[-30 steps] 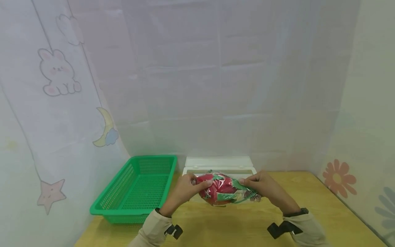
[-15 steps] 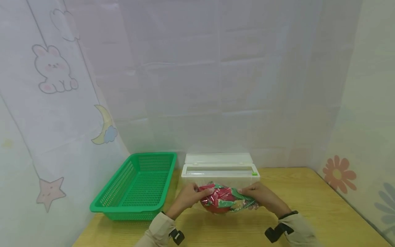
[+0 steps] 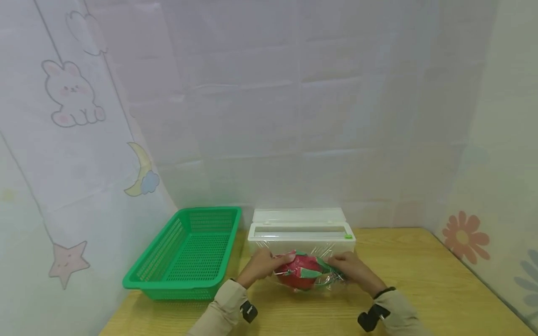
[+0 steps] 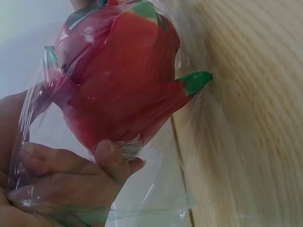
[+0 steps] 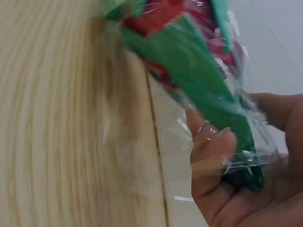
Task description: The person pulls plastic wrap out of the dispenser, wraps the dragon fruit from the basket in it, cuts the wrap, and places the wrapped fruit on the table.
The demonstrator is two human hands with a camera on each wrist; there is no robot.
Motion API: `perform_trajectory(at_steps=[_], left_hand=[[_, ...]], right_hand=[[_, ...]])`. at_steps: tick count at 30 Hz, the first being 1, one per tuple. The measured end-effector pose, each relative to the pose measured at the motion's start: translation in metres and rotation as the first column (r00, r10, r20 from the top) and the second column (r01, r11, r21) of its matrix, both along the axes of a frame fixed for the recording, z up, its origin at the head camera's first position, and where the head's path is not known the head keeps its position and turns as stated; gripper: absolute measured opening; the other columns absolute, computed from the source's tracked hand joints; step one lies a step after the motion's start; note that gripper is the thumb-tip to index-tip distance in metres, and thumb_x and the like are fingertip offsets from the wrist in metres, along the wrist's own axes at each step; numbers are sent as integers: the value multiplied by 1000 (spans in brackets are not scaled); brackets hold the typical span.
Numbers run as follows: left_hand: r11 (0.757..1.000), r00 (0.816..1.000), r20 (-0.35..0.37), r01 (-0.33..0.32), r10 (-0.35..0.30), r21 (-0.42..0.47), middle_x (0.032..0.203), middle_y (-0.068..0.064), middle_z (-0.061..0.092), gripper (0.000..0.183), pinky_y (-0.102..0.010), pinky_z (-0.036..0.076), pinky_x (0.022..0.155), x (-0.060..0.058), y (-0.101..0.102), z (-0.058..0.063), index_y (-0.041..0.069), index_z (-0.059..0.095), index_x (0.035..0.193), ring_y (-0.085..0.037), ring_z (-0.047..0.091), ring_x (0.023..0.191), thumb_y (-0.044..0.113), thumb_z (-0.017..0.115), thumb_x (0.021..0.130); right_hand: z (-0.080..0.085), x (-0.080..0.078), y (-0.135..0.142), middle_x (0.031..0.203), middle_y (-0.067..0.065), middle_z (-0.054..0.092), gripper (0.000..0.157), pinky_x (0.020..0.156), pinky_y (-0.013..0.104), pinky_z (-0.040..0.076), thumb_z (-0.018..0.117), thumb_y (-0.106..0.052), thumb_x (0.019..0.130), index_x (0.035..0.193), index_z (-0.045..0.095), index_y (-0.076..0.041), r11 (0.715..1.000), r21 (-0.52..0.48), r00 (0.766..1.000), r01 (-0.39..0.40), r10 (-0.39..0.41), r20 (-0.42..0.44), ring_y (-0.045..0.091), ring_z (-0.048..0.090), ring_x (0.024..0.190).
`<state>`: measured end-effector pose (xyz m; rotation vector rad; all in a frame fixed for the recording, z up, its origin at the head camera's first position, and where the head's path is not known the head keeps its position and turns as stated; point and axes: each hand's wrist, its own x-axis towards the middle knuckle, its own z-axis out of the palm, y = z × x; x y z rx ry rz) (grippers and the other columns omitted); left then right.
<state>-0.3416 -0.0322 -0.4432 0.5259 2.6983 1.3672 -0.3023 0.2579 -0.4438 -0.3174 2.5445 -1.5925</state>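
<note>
A red dragon fruit (image 3: 296,279) with green scale tips is held just above the table, with clear plastic film (image 4: 189,61) around it. My left hand (image 3: 258,267) grips its left end; in the left wrist view the fingers (image 4: 61,163) bend at the pale-fibred end, partly behind the film. The green leafy end at the right is pinched by my right hand (image 3: 355,268) through the film. In the right wrist view, the right thumb and fingers (image 5: 218,146) close round the long green scales (image 5: 208,85). Loose film spreads past the fruit toward both hands.
Behind the fruit stands a long white box (image 3: 344,242) with its lid (image 3: 298,215) raised. To the left, a green plastic basket (image 3: 180,283) with perforated walls rests on the wooden table (image 3: 420,280). Printed cloth hangs at the back and sides.
Both hands and the fruit have come down and toward me, so the white box shows more. The film now spreads wider at the top, and the hands have drawn slightly closer together.
</note>
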Motion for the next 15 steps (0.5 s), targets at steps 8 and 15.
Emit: perform_trajectory(at_steps=[8,15], left_hand=[[999,1000,-6,26,-26,-25,53,5,50,53,-25,38,41,-8,9,6,15,60,62,-11,44,45,62,68,85],[998,999,-2,45,-45,-51,55,2,54,54,-26,40,42,-8,13,11,10,66,67,-12,45,44,61,67,86]], right_hand=[[13,18,-13,117,17,66,47,84,59,51,69,-41,94,121,69,-2,856,403,848,323,-73,-524,39,61,105],[4,25,-37,135,17,58,92,96,69,39,83,-54,73,142,51,-2,800,566,803,198,199,-561,45,48,125]])
